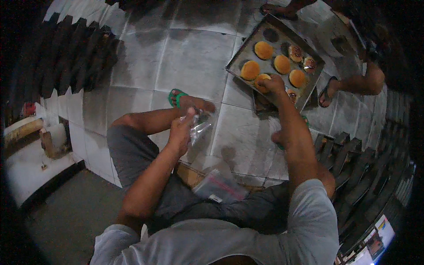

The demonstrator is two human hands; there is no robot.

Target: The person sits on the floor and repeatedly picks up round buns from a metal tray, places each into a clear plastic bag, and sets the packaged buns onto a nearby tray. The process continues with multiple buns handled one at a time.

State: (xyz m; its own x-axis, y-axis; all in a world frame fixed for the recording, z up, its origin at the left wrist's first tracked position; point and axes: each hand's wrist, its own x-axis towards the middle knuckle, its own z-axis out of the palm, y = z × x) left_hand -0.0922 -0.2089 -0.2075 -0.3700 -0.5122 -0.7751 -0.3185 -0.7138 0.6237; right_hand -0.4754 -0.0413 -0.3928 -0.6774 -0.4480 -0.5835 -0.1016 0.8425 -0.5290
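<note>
My left hand (pixel 179 134) pinches a clear plastic bag (pixel 203 126), which hangs crumpled above the floor in front of my lap. Out to the right, my right hand (pixel 276 85) has its fingers closed on a round golden bun (pixel 261 83) at the near side of a metal tray (pixel 278 46). Several more loose buns (pixel 251 70) lie on the tray. Along its right side are some shiny buns (pixel 296 53) that look wrapped in clear printed plastic. The underside of the held bun is hidden.
A pack of clear bags (pixel 221 187) lies at my lap by a brown cardboard box (pixel 189 175). Another person's sandalled foot (pixel 327 92) is right of the tray. Dark stacked metal pieces stand left (pixel 66 57) and right (pixel 357 172). Pale tiles (pixel 194 57) cover the floor.
</note>
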